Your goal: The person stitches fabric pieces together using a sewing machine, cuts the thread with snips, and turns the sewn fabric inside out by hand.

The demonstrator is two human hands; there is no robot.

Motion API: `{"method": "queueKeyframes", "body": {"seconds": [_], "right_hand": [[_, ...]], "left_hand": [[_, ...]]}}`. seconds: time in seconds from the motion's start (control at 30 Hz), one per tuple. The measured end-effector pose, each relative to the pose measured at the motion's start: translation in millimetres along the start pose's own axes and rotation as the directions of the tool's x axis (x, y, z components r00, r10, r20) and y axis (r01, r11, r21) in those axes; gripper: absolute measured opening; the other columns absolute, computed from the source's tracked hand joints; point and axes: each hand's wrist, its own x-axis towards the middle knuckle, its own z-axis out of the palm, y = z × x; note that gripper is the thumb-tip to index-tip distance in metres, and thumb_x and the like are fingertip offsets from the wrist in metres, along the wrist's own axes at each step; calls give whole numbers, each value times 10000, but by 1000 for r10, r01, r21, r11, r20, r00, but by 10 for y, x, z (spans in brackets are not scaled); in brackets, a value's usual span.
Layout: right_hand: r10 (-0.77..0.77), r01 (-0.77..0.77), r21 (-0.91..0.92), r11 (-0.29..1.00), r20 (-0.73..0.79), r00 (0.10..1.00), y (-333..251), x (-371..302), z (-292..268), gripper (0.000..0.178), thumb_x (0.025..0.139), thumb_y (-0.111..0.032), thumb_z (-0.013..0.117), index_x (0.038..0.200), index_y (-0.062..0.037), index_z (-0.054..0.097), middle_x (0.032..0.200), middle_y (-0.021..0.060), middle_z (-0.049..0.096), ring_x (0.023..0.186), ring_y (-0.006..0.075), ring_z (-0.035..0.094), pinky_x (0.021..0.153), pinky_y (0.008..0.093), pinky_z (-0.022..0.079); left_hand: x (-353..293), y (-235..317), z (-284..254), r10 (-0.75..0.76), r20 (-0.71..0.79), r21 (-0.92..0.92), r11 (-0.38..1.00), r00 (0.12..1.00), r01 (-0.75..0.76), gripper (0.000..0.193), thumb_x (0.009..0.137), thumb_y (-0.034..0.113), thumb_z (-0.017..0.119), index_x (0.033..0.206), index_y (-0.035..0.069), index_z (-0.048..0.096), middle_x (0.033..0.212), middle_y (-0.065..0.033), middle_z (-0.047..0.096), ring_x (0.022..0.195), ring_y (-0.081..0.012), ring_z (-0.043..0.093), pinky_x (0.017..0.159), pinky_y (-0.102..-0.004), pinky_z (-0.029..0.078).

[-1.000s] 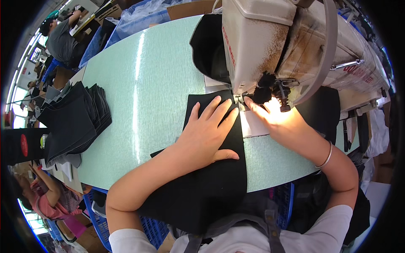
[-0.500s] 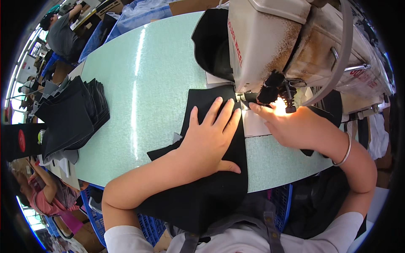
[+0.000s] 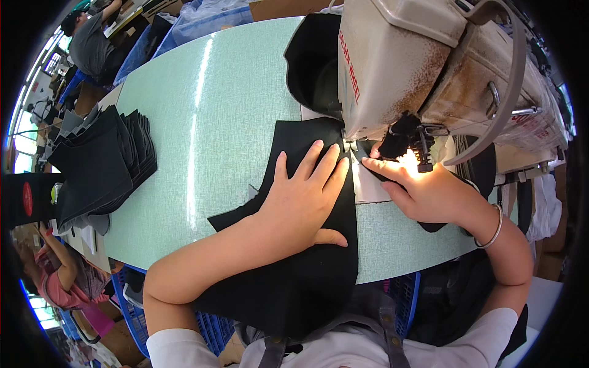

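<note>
The sewing is under way: a black cloth (image 3: 307,264) lies flat on the pale green desk (image 3: 202,122), its far edge run up to the needle of the sewing machine (image 3: 429,67), its near end hanging off the desk edge toward the person's lap. The left hand (image 3: 304,199) lies palm down on the cloth, fingers (image 3: 319,162) spread open and flat, pinning it rather than gripping it; the fingertips stop just short of the presser foot (image 3: 423,156). The right hand (image 3: 423,190) sits to the right of the needle under the machine's lamp, forefinger stretched left and pressed on the cloth edge just beside the foot, the other fingers loosely curled; I cannot tell whether they pinch any cloth beneath them, as the glare hides it. A bangle (image 3: 491,227) rings that wrist. To my eye this is the guiding step, the seam edge being lined up and fed at the needle. The next move, I judge, calls for both hands to slide the cloth away evenly, keeping the edge straight and the right forefinger clear of the needle. Well apart, at the left end of the desk, a stack of black pieces (image 3: 101,159) is fanned out, and another person (image 3: 92,43) works at the far left.
</note>
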Motion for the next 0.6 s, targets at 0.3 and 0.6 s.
{"method": "queueKeyframes", "body": {"seconds": [0.3,0.6], "right_hand": [[240,-328,148,933,422,874,-95,100,-280,427,898,-196,570,1315,-106,560,555,80,580,491,260,596,544,389,500],[30,-23,113,993,-60,998,-71,-40,113,482,806,-41,618,1284,-49,560,733,113,654,584,258,634,581,367,516]], "left_hand": [[26,-11,-19,2,0,18,1000,1000,-2,1044,694,620,726,1414,-44,363,1460,-238,320,1415,-404,253,1032,-659,331],[19,-21,-8,18,-45,-5,1000,999,-18,1002,688,569,752,1372,-72,400,1432,-247,347,1388,-409,291,1003,-659,355]]}}
